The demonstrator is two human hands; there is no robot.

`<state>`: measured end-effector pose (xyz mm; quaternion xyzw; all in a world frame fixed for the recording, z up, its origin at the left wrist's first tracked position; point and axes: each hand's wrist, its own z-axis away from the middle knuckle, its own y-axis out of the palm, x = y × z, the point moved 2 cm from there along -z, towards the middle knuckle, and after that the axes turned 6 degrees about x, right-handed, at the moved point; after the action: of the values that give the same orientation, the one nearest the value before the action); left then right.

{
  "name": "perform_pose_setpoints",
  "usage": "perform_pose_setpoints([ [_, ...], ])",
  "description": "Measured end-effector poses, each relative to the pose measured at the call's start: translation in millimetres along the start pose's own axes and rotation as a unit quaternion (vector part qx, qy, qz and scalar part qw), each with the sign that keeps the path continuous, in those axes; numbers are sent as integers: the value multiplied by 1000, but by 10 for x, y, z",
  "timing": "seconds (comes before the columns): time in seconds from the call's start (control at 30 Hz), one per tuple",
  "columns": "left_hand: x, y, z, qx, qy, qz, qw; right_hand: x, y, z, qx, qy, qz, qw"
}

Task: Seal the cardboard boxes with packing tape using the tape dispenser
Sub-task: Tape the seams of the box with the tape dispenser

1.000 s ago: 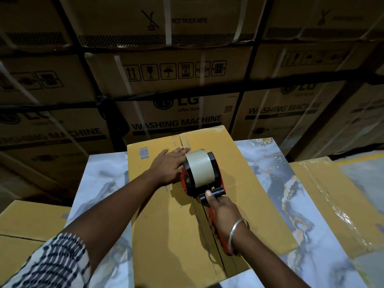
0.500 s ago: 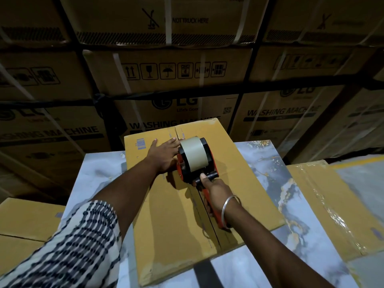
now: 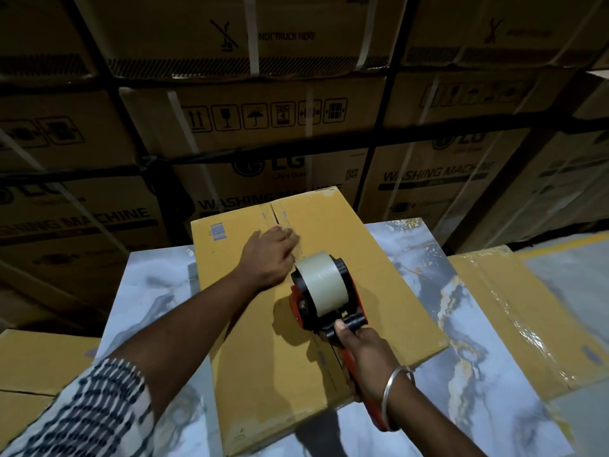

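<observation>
On the worktop [image 3: 494, 374]: we see the cardboard box [image 3: 379, 258] at centre, flaps meeting along its seam.
Left hand [image 3: 272, 255]: at 11 o'clock of the tape dispenser [image 3: 324, 288], we press flat, straight fingers on the seam.
Right hand [image 3: 365, 357]: at 5 o'clock, we grip the dispenser's red handle.
Second box [image 3: 514, 318]: at 3 o'clock, taped.

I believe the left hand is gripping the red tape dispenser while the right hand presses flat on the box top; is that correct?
Not quite, the hands are swapped: in the head view the right hand grips the red tape dispenser, while the left hand presses flat on the box top.
</observation>
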<state>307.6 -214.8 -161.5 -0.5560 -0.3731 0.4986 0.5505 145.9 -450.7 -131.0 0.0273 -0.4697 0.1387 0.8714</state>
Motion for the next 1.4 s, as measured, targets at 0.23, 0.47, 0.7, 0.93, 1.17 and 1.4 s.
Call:
perform_pose_setpoints([
  [0.23, -39, 98, 134, 105, 37, -14, 994, 30, 31, -59, -8, -4, -7, 1000],
  [0.47, 103, 42, -92, 109, 14, -20, 994, 236, 48, -439, 18, -1, 4, 1000],
  [0.7, 171, -34, -231, 121, 1, -20, 992, 237, -26, -431, 16, 5, 10, 1000],
  [0.93, 206, 15, -261, 102, 15, -17, 995, 27, -138, 207, 30, 25, -24, 999],
  [1.17, -182, 55, 96, 51, 89, 19, 995, -19, -112, 172, 22, 7, -29, 999],
  [1.4, -251, 196, 206, 116, 89, -29, 989, -12, -81, 166, 15, 6, -28, 999],
])
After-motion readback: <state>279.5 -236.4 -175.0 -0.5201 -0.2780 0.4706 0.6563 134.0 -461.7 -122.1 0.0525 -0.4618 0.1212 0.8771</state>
